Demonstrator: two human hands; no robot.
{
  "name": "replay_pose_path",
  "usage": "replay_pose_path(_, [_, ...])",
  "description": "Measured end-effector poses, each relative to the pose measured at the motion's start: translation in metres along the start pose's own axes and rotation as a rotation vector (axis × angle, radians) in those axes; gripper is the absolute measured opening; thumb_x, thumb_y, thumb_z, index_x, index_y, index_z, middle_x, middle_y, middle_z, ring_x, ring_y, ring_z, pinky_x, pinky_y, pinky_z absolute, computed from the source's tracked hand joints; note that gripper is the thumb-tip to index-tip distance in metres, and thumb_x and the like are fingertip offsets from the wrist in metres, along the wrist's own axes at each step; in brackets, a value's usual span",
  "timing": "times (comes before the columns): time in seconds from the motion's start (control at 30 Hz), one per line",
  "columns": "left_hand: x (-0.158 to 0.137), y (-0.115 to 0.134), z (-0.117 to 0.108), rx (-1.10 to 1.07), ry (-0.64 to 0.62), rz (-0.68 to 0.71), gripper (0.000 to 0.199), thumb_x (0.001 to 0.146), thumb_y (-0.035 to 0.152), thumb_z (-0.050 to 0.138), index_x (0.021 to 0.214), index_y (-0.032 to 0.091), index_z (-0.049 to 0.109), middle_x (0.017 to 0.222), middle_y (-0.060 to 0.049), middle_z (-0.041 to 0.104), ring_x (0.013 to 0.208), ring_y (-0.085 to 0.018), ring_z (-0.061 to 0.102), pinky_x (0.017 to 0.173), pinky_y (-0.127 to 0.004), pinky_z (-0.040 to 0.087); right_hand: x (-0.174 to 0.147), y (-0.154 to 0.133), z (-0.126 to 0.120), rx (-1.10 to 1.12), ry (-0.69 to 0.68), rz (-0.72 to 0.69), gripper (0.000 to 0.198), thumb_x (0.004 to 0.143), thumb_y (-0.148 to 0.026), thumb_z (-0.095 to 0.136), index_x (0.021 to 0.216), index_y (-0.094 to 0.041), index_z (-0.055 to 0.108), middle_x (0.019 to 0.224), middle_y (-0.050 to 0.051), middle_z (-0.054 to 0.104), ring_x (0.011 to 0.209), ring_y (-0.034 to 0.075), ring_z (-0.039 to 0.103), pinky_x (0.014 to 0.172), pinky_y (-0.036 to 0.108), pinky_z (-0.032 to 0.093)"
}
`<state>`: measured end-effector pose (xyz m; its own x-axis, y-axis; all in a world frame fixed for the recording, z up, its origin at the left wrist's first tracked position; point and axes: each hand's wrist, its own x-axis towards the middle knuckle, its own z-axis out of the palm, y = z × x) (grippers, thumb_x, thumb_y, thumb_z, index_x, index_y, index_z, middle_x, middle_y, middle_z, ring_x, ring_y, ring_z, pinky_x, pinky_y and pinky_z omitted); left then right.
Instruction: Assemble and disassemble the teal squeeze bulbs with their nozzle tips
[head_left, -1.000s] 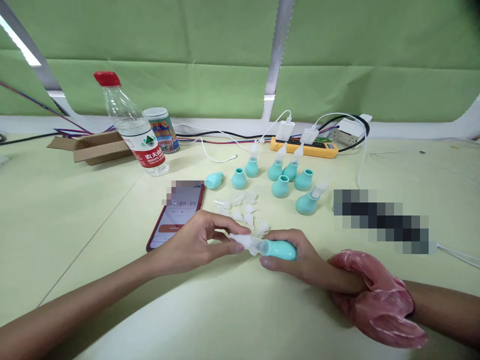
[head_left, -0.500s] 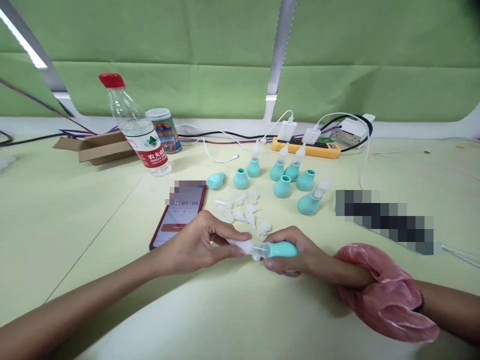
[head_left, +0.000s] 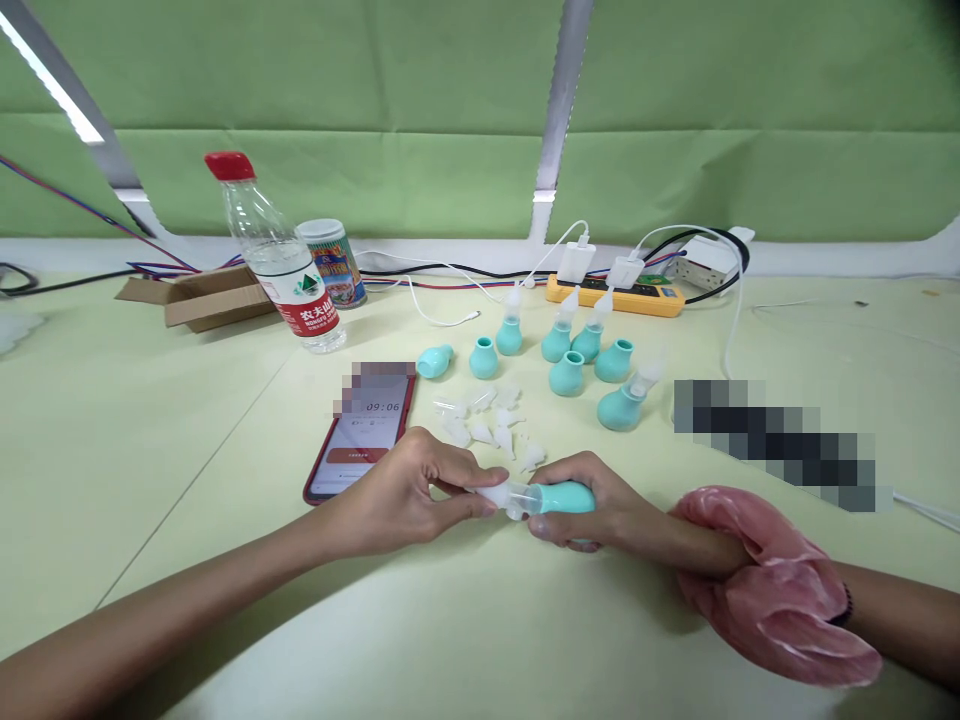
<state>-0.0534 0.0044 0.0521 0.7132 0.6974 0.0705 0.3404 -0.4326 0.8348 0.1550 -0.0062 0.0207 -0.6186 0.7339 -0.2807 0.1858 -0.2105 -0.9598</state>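
Observation:
My right hand [head_left: 600,500] is wrapped around a teal rubber bulb [head_left: 567,497] of a nasal aspirator, held lengthwise with its neck to the left. A clear plastic tube [head_left: 527,498] sticks out of that neck. Between thumb and fingers, my left hand [head_left: 431,488] pinches a whitish soft nozzle tip [head_left: 493,494] at the tube's other end. Just beyond my hands lie several loose white tips [head_left: 504,440] and clear tubes [head_left: 450,409]. Farther back stand several teal bulbs, some bare like this open bulb [head_left: 566,374], others with tips fitted, like this aspirator [head_left: 621,406].
To the left lie a phone [head_left: 360,440] showing a timer, a tilted-looking water bottle [head_left: 289,270], a can [head_left: 334,262] and an open cardboard box [head_left: 217,300]. A yellow power strip [head_left: 615,296] with cables runs along the back. A pink sleeve-like cover [head_left: 765,590] surrounds my right wrist.
My left hand has shifted slightly right, bringing the tip a little nearer the bulb along the tube. The whole view has moved slightly. My right hand stays about where it was.

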Motion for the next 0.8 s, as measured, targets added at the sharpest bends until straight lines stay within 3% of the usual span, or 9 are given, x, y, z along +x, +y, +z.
replay_pose_path(0.43, [0.009,0.018,-0.008,-0.011,0.052,-0.030,0.018,0.068,0.023,0.062,0.083,0.014,0.067,0.070,-0.002,0.066,0.060,-0.010,0.056,0.058,-0.021,0.047,-0.004,-0.005,-0.003,0.027,-0.034,-0.060,0.029,0.066,-0.039,0.064,0.067,-0.013,0.052,0.051,-0.005,0.046,0.039,0.002,0.036,0.034,0.015,0.025])
replay_pose_path(0.53, [0.023,0.030,-0.023,-0.003,0.073,-0.026,0.016,0.066,0.019,0.060,0.080,0.013,0.066,0.070,-0.002,0.065,0.059,-0.010,0.055,0.057,-0.020,0.047,-0.003,-0.005,-0.004,0.074,-0.044,-0.131,0.031,0.067,-0.038,0.063,0.080,-0.013,0.050,0.064,-0.001,0.052,0.041,0.003,0.041,0.036,0.016,0.031])
replay_pose_path(0.63, [0.046,0.044,-0.044,0.074,0.148,-0.039,0.017,0.061,0.018,0.063,0.076,0.011,0.065,0.062,-0.001,0.061,0.053,-0.008,0.053,0.052,-0.020,0.045,-0.002,0.002,-0.002,0.104,-0.058,-0.164,0.047,0.065,-0.039,0.065,0.100,-0.017,0.042,0.078,0.002,0.054,0.043,0.004,0.046,0.037,0.017,0.036])
replay_pose_path(0.7, [0.063,0.048,-0.055,0.134,0.197,-0.002,0.015,0.058,0.018,0.064,0.070,0.009,0.065,0.059,-0.001,0.059,0.052,-0.008,0.052,0.051,-0.020,0.044,-0.003,0.007,0.001,0.038,-0.017,-0.165,0.049,0.065,-0.037,0.065,0.103,-0.018,0.040,0.073,-0.001,0.052,0.043,0.004,0.044,0.036,0.016,0.034])
replay_pose_path(0.8, [0.087,0.046,-0.061,0.249,0.258,0.034,0.017,0.059,0.020,0.062,0.071,0.008,0.065,0.052,0.000,0.054,0.049,-0.008,0.049,0.047,-0.019,0.040,-0.004,0.011,0.007,-0.188,0.072,-0.233,0.037,0.067,-0.030,0.063,0.095,-0.016,0.045,0.058,-0.006,0.048,0.042,0.002,0.037,0.039,0.014,0.031])
